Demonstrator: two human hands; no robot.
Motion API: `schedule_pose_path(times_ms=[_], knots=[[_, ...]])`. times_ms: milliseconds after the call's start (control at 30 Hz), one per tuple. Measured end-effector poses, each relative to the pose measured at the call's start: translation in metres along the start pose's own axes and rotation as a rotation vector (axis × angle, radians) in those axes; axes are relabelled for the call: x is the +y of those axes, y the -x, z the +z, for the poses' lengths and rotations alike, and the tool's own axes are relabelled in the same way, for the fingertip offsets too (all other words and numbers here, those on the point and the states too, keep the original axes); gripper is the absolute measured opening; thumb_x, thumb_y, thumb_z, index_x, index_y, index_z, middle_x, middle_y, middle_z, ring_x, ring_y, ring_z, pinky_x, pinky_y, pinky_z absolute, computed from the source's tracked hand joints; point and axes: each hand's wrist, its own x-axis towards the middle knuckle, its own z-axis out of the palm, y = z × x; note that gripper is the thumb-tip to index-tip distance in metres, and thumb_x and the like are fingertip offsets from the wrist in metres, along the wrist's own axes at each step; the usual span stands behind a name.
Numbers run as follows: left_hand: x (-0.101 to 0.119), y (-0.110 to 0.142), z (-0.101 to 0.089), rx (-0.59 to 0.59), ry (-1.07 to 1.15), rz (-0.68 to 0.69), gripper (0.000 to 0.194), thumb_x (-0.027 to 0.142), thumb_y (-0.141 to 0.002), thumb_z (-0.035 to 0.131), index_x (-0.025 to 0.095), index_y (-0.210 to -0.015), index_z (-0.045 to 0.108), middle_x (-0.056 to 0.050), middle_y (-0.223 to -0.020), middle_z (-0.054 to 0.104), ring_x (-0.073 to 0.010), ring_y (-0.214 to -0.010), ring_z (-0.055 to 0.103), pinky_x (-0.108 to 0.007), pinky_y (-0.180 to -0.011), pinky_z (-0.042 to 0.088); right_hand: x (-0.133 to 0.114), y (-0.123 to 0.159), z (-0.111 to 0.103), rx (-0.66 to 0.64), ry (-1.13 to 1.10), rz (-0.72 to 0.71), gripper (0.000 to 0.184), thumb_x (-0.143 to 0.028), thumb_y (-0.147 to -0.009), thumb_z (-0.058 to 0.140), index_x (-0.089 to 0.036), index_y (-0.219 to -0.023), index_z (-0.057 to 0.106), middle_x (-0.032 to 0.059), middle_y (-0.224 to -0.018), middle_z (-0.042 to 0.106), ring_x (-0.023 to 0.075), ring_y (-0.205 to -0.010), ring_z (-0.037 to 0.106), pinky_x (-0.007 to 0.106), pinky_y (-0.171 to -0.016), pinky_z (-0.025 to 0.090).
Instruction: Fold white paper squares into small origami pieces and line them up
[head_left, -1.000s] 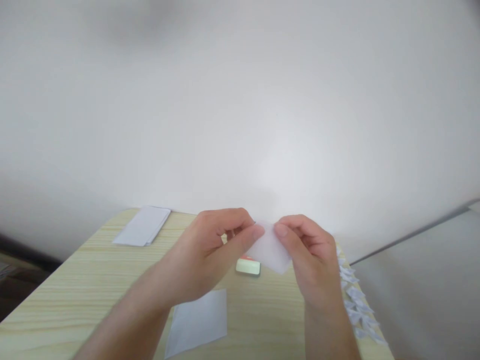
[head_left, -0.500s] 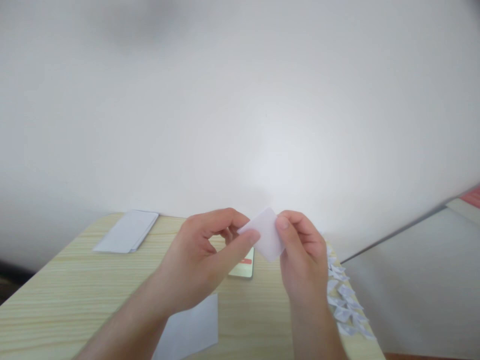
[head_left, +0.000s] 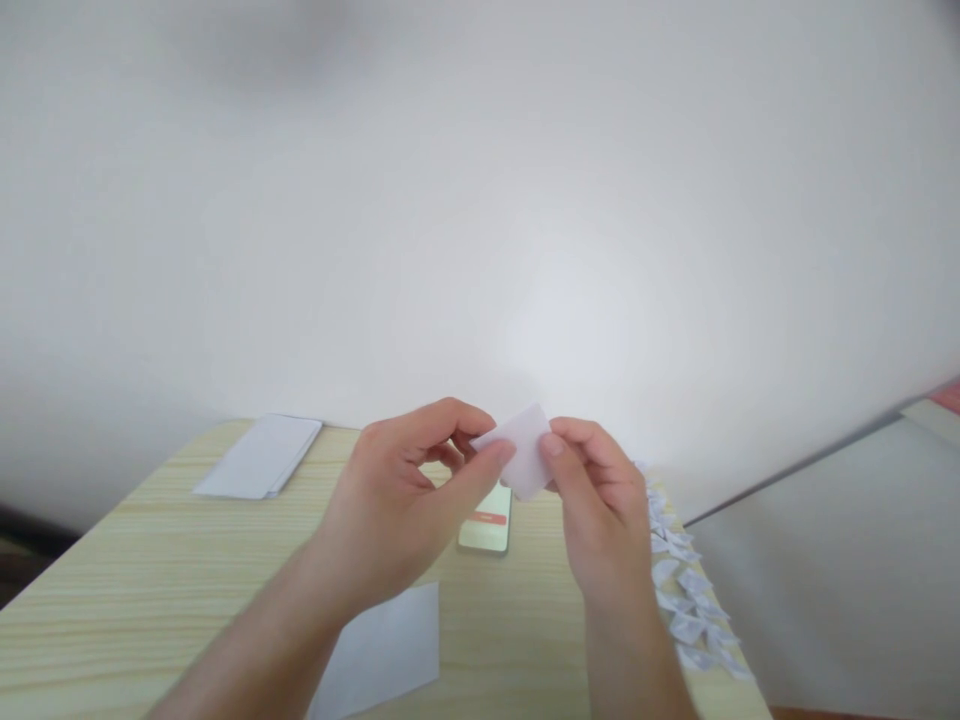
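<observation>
A small folded piece of white paper (head_left: 527, 455) is held up between both hands above the table, one corner pointing upward. My left hand (head_left: 416, 500) pinches its left corner between thumb and fingers. On the opposite side, my right hand (head_left: 600, 490) grips the right edge, thumb in front. Behind the paper and the left thumb, a phone (head_left: 484, 535) with a lit screen lies on the table, partly hidden. Below my left wrist rests a white sheet of paper (head_left: 390, 650), partly covered by the forearm.
A stack of white paper (head_left: 259, 458) lies at the far left of the wood-grain table (head_left: 187, 580). Several small folded paper pieces (head_left: 690, 600) line the right edge. A white wall (head_left: 480, 200) rises behind the table, and a grey-white panel (head_left: 840, 560) stands at the right.
Both hands have shifted slightly up and to the left with the folded paper, which is tilted a little differently. More of the phone shows.
</observation>
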Motion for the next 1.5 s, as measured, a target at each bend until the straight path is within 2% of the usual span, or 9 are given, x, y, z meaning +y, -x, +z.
schedule_pose_path(times_ms=[233, 400, 533, 867, 1067, 1500], knots=[[-0.0016, -0.0007, -0.0014, 0.067, 0.137, -0.021, 0.009, 0.029, -0.085, 0.079, 0.021, -0.084, 0.074, 0.003, -0.072, 0.070, -0.0099, -0.065, 0.062, -0.019, -0.056, 0.049, 0.0051, -0.0008, -0.0009, -0.065, -0.124, 0.025, 0.013, -0.035, -0.098, 0.068, -0.023, -0.101, 0.072, 0.0003, -0.088, 0.072, 0.0142, -0.078, 0.063, 0.027, -0.072, 0.053], [-0.0012, -0.0019, -0.0006, 0.047, 0.283, 0.009, 0.005, 0.027, -0.087, 0.079, 0.022, -0.086, 0.078, 0.003, -0.071, 0.072, -0.0091, -0.064, 0.064, -0.017, -0.058, 0.052, 0.0094, -0.0024, -0.0020, -0.101, -0.263, 0.065, 0.012, -0.033, -0.099, 0.067, -0.023, -0.105, 0.070, 0.0026, -0.094, 0.072, 0.0163, -0.081, 0.066, 0.030, -0.068, 0.058], [-0.0044, -0.0024, 0.0026, 0.080, 0.345, 0.046, 0.003, 0.025, -0.087, 0.080, 0.023, -0.088, 0.080, 0.002, -0.073, 0.075, -0.0089, -0.065, 0.067, -0.016, -0.060, 0.055, 0.0088, -0.0019, -0.0029, -0.133, -0.311, 0.083, 0.012, -0.030, -0.100, 0.066, -0.022, -0.107, 0.070, 0.0054, -0.099, 0.074, 0.0179, -0.085, 0.070, 0.031, -0.068, 0.062], [-0.0063, -0.0004, 0.0052, 0.163, 0.298, 0.114, 0.006, 0.019, -0.083, 0.083, 0.024, -0.084, 0.080, 0.004, -0.077, 0.077, -0.0080, -0.069, 0.068, -0.014, -0.063, 0.055, 0.0050, -0.0006, -0.0017, -0.168, -0.374, 0.104, 0.010, -0.023, -0.100, 0.064, -0.023, -0.109, 0.069, 0.0038, -0.099, 0.073, 0.0176, -0.087, 0.071, 0.033, -0.072, 0.066], [-0.0028, -0.0017, 0.0040, 0.163, 0.275, 0.090, 0.006, 0.018, -0.082, 0.083, 0.022, -0.082, 0.079, 0.003, -0.077, 0.076, -0.0099, -0.069, 0.069, -0.017, -0.063, 0.056, 0.0051, 0.0005, -0.0008, -0.149, -0.307, 0.101, 0.011, -0.029, -0.099, 0.068, -0.022, -0.107, 0.069, 0.0048, -0.101, 0.074, 0.0191, -0.090, 0.071, 0.035, -0.074, 0.067], [-0.0058, -0.0026, 0.0045, 0.136, 0.306, 0.050, 0.006, 0.025, -0.084, 0.082, 0.021, -0.083, 0.078, 0.001, -0.075, 0.074, -0.0115, -0.069, 0.066, -0.020, -0.061, 0.053, 0.0077, 0.0009, -0.0005, -0.151, -0.303, 0.092, 0.011, -0.023, -0.097, 0.069, -0.023, -0.108, 0.068, 0.0040, -0.101, 0.075, 0.0186, -0.089, 0.072, 0.035, -0.076, 0.065]])
